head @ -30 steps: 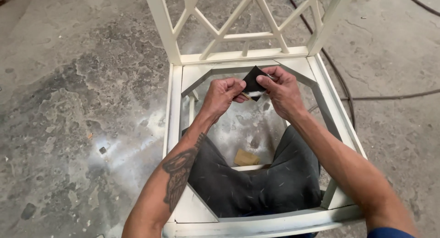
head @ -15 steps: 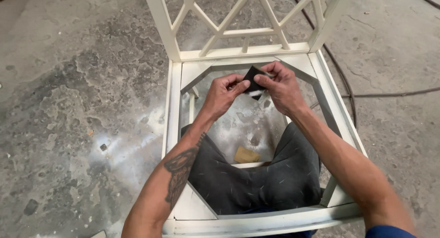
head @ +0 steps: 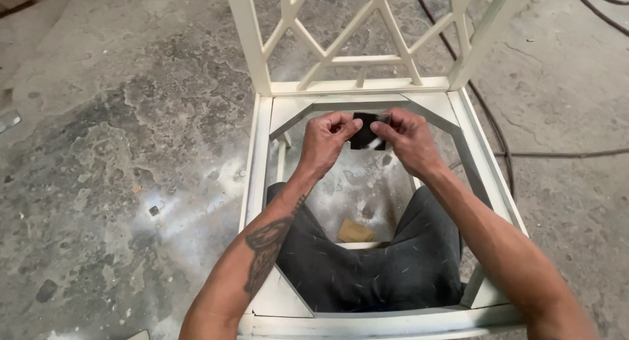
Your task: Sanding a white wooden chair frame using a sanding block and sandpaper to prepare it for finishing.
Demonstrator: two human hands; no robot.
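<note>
1. We've got both hands up over the open seat of a cream-white painted wooden chair frame, the one with a lattice back, pretty much dead centre of the view.
2. Between them sits a small dark, nearly black square of sandpaper — held in the air above the seat opening, not touching the frame.
3. Our left hand comes in from 7 o'clock, fingers curled tight, thumb and forefinger pinched on the sheet's left edge.
4. Our right hand comes in from 5 o'clock and is closed on the sheet's right edge, with a pale bit of the sheet showing just under the thumb. So both grips are closed down on the same piece, nothing else in either hand.
5. Below the hands, at 6 o'clock, our knees in dark grey dusty trousers poke up through the seat opening.
6. Between the knees, on the floor, lies a small tan rectangular scrap — can't tell if it's paper or card.
7. All around is a stained grey concrete floor, and a thin black cable runs off toward 3 o'clock, well apart from the hands.
</note>
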